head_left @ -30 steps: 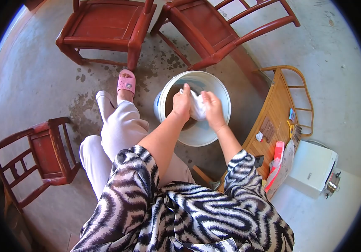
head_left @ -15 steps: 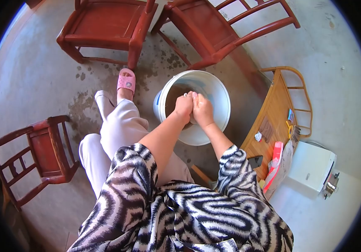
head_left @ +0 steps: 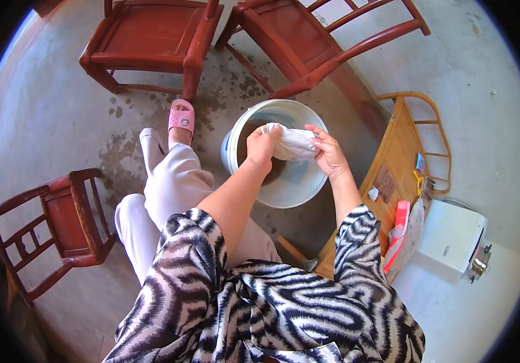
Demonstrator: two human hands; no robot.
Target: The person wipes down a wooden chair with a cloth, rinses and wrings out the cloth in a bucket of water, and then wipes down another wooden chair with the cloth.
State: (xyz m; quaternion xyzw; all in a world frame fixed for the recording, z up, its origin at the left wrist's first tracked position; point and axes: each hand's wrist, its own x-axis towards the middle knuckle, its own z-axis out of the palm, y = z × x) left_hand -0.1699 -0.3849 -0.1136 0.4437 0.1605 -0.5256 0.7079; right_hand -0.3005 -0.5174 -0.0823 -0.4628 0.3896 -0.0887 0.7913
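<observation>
Between my two hands a wet-looking white cloth (head_left: 296, 144) is partly spread over a white bucket (head_left: 301, 196). My left hand (head_left: 261, 145) is closed on the cloth's left end. At its right end, my right hand (head_left: 330, 152) pinches the edge between thumb and fingers. Brownish water (head_left: 249, 130) shows inside the bucket, below the cloth. Part of the water is hidden behind the hands and the cloth.
Two red wooden chairs (head_left: 151, 33) (head_left: 293, 45) stand beyond the bucket, a third chair (head_left: 69, 224) at left. To the right, a wooden bench (head_left: 387, 163) carries small items and a red-and-white bag (head_left: 400, 227). A white box-shaped appliance (head_left: 447, 239) stands beyond it. Wet spots mark the floor.
My hands were clasped together over the bucket; now they are apart. The right hand has moved right, and the white cloth is stretched out between them.
</observation>
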